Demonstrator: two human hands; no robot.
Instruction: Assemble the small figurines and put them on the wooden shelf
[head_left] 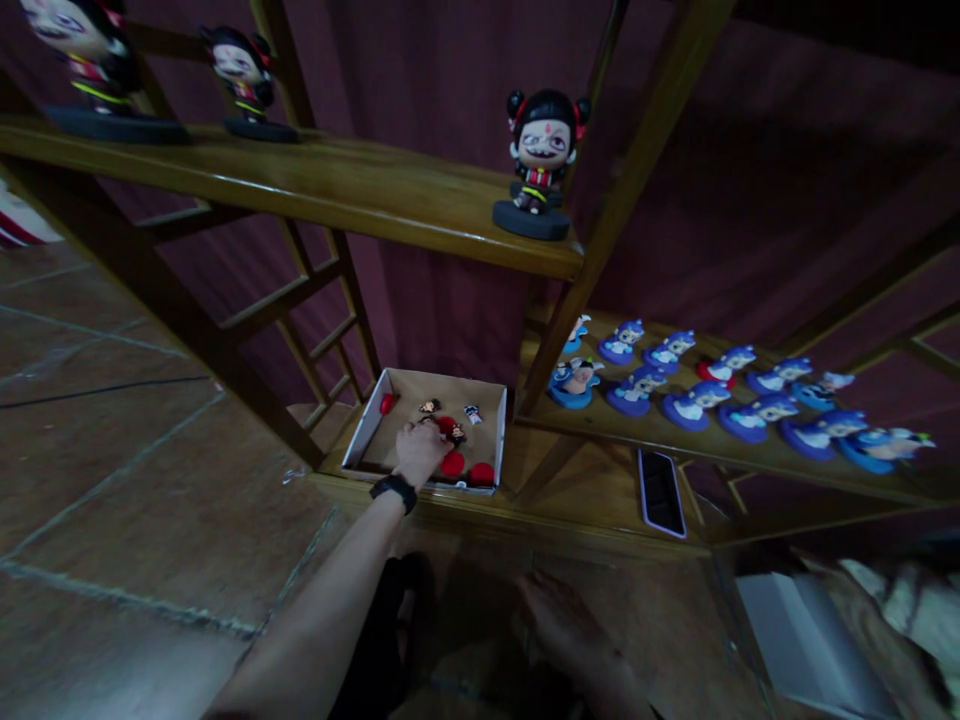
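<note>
Wooden shelf point(592, 492): left hand point(420, 450) perhaps grips figurine point(452, 429) in box point(450, 386).

A tall wooden shelf point(337, 185) stands in front of a dark red wall point(750, 180). Its side has rungs point(330, 338) like a ladder. The floor point(112, 450) is made of big brown tiles. The light is dim.

The only camera rode on the wearer's head, facing forward and down at the lowest shelf point(592, 490) from arm's length. The cardboard box point(364, 430) sat mid-frame, and the upper shelf point(337, 185) loomed close above.
</note>
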